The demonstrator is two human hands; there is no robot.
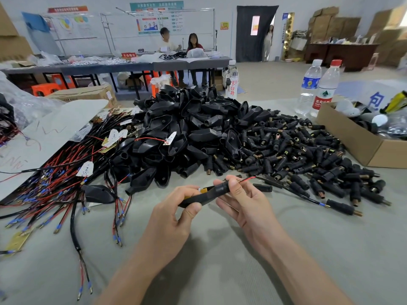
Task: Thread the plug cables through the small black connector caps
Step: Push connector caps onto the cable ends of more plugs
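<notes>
A: Which step is this?

B: Mid-threading, by my reading. Both hands hold one black cap (pixel 204 197) between them, just above the table. The left hand (pixel 171 216) grips its wide end, thumb curled underneath and fingers over the top. The right hand (pixel 244 203) pinches the narrow neck between thumb and fingertips.

A: And the cable?

B: A thin red wire (pixel 247 179) comes out just past the right fingertips and meets the black cable (pixel 304 194). That trails off to the right of the right hand and ends in a brass-tipped plug (pixel 343 209) lying on the table. At the left fingertips a small yellow piece (pixel 203 190) shows at the cap's wide end; I cannot tell what it is.

A: So the lead is through?

B: Partly, it seems. The cap hides how much runs inside.

A: The next move?

B: Probably the right hand takes the wire and draws it along the line of the neck while the left steadies the cap. The wire is thin, so it wants a gentle, straight pull.

A: Stock nearby?

B: A heap of small connectors (pixel 308 155) lies beyond the right hand, and larger black shells (pixel 187 128) are piled beyond both. There is also a tangle of leads (pixel 55 190) left of the left hand.
</notes>
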